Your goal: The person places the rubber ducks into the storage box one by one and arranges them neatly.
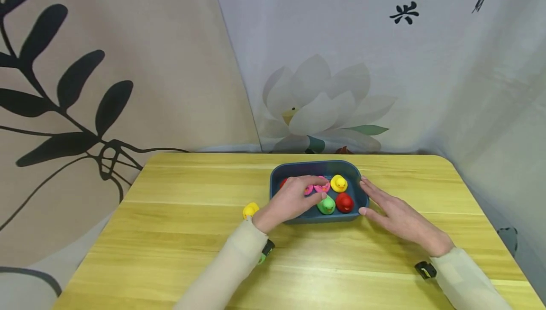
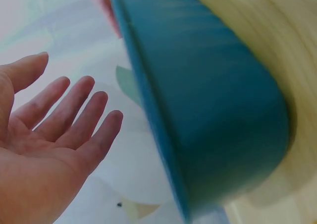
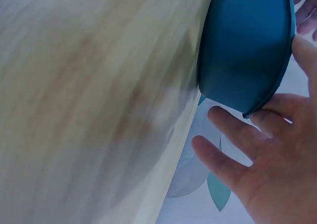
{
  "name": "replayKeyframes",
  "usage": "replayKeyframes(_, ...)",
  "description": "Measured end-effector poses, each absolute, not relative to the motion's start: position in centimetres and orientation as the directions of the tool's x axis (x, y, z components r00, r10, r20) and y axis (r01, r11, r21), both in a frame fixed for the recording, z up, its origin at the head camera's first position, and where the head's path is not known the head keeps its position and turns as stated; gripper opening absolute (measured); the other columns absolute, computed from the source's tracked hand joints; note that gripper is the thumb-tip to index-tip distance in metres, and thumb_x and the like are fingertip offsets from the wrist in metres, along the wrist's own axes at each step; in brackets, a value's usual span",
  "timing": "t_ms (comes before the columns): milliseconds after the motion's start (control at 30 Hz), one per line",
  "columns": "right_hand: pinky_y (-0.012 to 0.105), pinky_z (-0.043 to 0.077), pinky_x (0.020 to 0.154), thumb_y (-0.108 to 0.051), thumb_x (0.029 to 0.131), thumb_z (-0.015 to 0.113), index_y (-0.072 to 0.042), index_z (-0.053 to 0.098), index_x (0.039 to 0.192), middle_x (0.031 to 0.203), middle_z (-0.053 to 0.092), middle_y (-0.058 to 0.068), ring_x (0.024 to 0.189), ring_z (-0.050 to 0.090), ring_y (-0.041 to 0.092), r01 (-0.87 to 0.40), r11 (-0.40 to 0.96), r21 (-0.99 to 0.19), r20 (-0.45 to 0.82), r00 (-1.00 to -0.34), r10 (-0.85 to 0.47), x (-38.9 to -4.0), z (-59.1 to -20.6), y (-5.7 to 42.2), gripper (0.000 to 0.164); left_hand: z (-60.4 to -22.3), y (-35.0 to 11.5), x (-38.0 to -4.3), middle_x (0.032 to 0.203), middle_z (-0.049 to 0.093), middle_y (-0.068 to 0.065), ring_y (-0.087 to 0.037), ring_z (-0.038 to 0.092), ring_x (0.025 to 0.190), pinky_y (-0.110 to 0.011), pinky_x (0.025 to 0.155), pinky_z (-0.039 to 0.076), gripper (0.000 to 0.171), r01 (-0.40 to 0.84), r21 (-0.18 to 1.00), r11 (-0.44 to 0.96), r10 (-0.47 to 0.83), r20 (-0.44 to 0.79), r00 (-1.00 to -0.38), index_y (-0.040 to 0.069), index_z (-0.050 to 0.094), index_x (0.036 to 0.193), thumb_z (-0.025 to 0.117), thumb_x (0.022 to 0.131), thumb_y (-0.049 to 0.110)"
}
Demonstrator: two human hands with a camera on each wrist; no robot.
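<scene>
A dark blue bin (image 1: pixel 317 219) holds several small rubber ducks: a green duck (image 1: pixel 326 205), a red duck (image 1: pixel 344 203), a yellow duck (image 1: pixel 339 184) and pink ones (image 1: pixel 323 185). Another red piece shows at the left, partly hidden by the hand. My left hand (image 1: pixel 294 199) hovers over the bin with its fingers extended; the left wrist view shows nothing in that palm. At the bin's right end, my right hand (image 1: pixel 396 217) touches the rim with spread, fairly straight fingers. In the right wrist view, the thumb and some fingers meet the bin's edge (image 3: pixel 247 50).
A yellow duck (image 1: pixel 250 210) sits on the wooden table (image 1: pixel 170 253), left of the bin and beside the left wrist. A green object (image 1: pixel 261 258) is mostly hidden by the left sleeve. A printed curtain (image 1: pixel 341 40) hangs behind the table's back edge.
</scene>
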State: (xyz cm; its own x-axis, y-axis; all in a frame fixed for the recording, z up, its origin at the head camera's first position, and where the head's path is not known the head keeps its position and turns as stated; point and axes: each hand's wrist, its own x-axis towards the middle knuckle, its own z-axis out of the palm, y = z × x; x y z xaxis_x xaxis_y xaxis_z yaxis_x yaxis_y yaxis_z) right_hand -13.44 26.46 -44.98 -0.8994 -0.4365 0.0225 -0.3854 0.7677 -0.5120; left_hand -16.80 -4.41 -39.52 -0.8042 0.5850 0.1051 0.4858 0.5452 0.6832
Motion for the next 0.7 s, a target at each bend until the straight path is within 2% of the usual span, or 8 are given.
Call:
replayKeyframes(167, 0.064, 0.037, 0.112, -0.052, 0.105, 0.055, -0.007, 0.027, 0.164, 0.171, 0.019, 0.014, 0.147, 0.037, 0.045, -0.395, 0.767, -0.506, 0.031, -0.897, -0.441, -13.5, -45.0, 26.5, 0.079, -38.8, -6.5, -16.0, 0.136, 0.069, -0.003, -0.019, 0.061, 0.128, -0.038, 0.108, 0.049, 0.036, 0.516, 0.701, 0.493, 0.583, 0.174, -0.794, 0.007, 0.068, 0.136, 0.067, 0.103, 0.022)
replayKeyframes(400, 0.063, 0.037, 0.113, -0.051, 0.105, 0.056, -0.006, 0.029, 0.164, 0.172, 0.019, 0.012, 0.147, 0.038, 0.044, -0.400, 0.764, -0.506, 0.037, -0.895, -0.444, -13.5, -45.0, 26.7, 0.079, -38.9, -8.9, -15.1, 0.135, 0.068, -0.004, -0.024, 0.062, 0.126, -0.049, 0.109, 0.045, 0.035, 0.485, 0.724, 0.490, 0.555, 0.170, -0.814, 0.006, 0.068, 0.136, 0.063, 0.105, 0.023)
replayKeyframes(700, 0.062, 0.036, 0.113, -0.051, 0.105, 0.055, -0.008, 0.028, 0.164, 0.171, 0.020, 0.015, 0.148, 0.036, 0.043, -0.405, 0.760, -0.509, 0.048, -0.894, -0.445, -13.5, -45.1, 26.6, 0.078, -39.7, -11.4, -14.0, 0.134, 0.069, -0.003, -0.022, 0.064, 0.124, -0.043, 0.102, 0.053, 0.032, 0.495, 0.729, 0.472, 0.540, 0.204, -0.816, 0.009, 0.069, 0.134, 0.064, 0.105, 0.021)
